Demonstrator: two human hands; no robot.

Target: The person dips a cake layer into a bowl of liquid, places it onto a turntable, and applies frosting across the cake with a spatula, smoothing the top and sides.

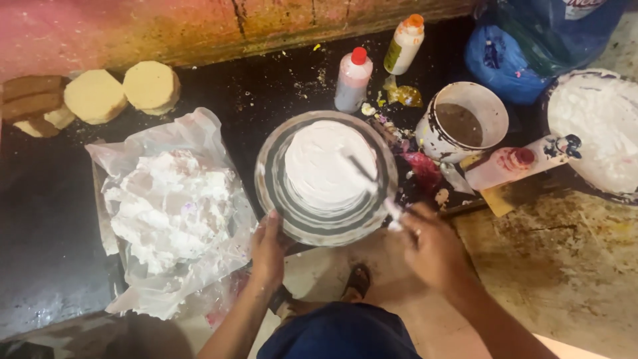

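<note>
My turntable (325, 226): glossy metal, probably. Cake icing (325, 163) smooth, matt. Plastic sheet (199, 133) crinkled, shiny. Counter (40, 219) dark, matt.

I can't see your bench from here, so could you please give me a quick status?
Left hand on turntable rim. Right hand holds spatula against white-iced cake. Bottles and tub stand behind, apart from cake.

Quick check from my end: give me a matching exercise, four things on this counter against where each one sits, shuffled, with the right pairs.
Things:
1. frosted cake
2. red-capped bottle
3. bare cake rounds
4. pile of white cream

Places:
A. on clear plastic sheet, left of the turntable
B. far left, by the wall
C. behind the turntable
D. on the turntable, under the spatula

Pairs: 1-D, 2-C, 3-B, 4-A
</note>
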